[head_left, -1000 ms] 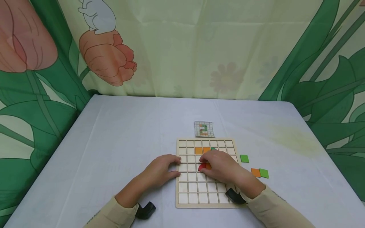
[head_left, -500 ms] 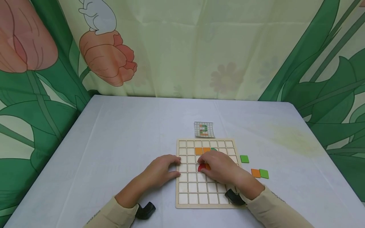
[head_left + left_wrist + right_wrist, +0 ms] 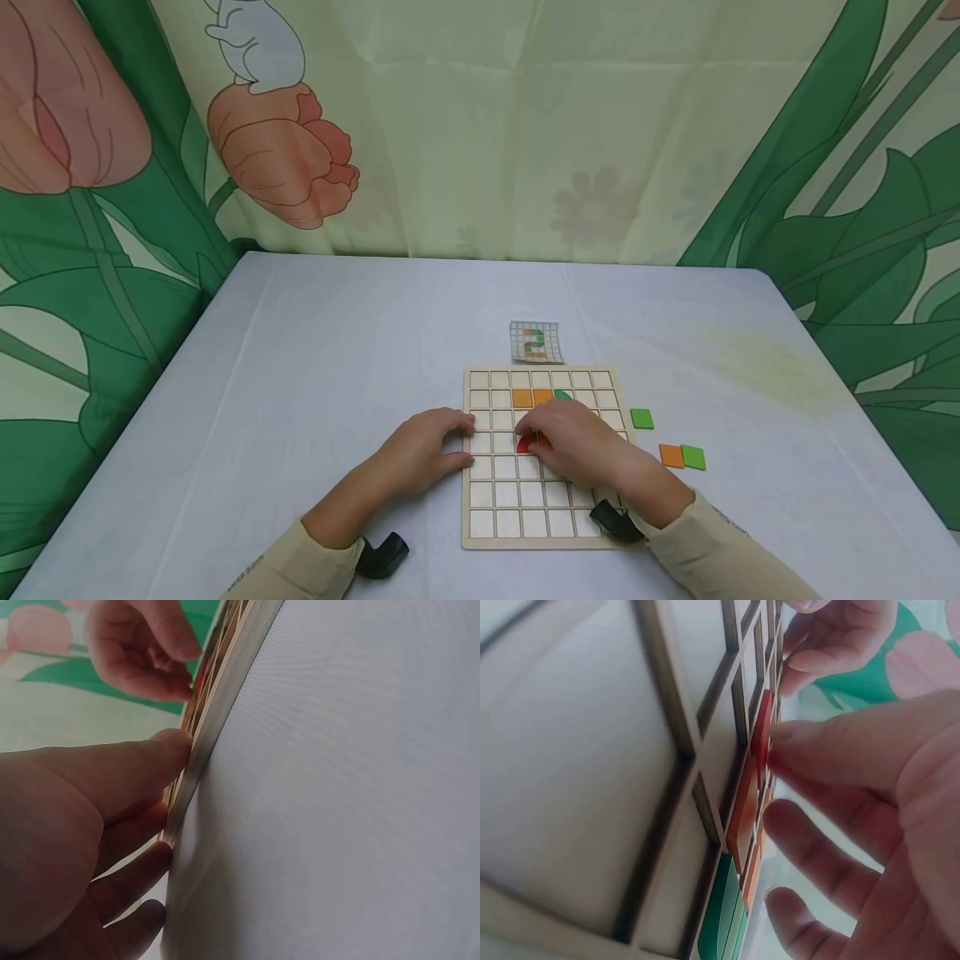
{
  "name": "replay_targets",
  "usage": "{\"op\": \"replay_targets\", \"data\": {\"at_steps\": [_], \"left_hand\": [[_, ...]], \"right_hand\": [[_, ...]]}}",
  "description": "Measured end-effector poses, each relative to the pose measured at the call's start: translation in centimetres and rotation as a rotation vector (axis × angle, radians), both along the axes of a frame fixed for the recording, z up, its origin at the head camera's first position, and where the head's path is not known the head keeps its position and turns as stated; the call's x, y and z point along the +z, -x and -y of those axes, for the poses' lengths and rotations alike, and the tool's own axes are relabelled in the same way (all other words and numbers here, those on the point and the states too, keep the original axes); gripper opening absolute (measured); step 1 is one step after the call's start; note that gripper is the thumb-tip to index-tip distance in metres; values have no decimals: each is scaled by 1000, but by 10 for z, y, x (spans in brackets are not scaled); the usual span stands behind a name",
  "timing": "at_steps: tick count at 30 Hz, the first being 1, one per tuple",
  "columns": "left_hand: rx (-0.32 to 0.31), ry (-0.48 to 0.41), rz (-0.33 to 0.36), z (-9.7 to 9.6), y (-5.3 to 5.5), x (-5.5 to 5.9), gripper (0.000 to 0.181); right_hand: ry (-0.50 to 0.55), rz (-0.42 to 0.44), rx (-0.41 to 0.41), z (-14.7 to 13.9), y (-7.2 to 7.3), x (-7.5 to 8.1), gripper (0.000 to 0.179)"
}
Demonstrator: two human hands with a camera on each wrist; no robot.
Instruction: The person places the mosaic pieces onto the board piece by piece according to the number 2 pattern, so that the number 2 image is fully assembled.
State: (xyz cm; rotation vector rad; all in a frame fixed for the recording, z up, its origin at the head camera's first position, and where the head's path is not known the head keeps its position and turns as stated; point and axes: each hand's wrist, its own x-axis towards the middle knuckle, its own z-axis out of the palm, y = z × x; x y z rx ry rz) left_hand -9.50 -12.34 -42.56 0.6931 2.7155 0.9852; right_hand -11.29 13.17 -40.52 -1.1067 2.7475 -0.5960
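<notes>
Blocky "2" [image 3: 535,342] on gridded card [image 3: 552,342]

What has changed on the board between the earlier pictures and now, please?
The right hand has shifted slightly to the left, and the red piece it pinches moved with it. No hold was visibly taken or released. The left hand stayed at the left edge of the board, and the loose orange square on the right stayed put.
</notes>
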Motion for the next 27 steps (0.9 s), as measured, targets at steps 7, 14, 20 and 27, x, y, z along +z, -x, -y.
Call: {"op": "replay_targets", "data": {"at_steps": [7, 14, 20, 27], "left_hand": [[7, 8, 9, 0, 0, 0, 30], [6, 6, 5, -1, 0, 1, 31], [0, 7, 4, -1, 0, 1, 31], [3, 0, 6, 0, 0, 1, 31]], "right_hand": [[17, 20, 30, -5, 1, 0, 19], [43, 62, 11, -11, 2, 9, 24], [64, 66, -61, -32, 3, 22, 31], [38, 131, -198, -55, -1, 30, 33]]}}
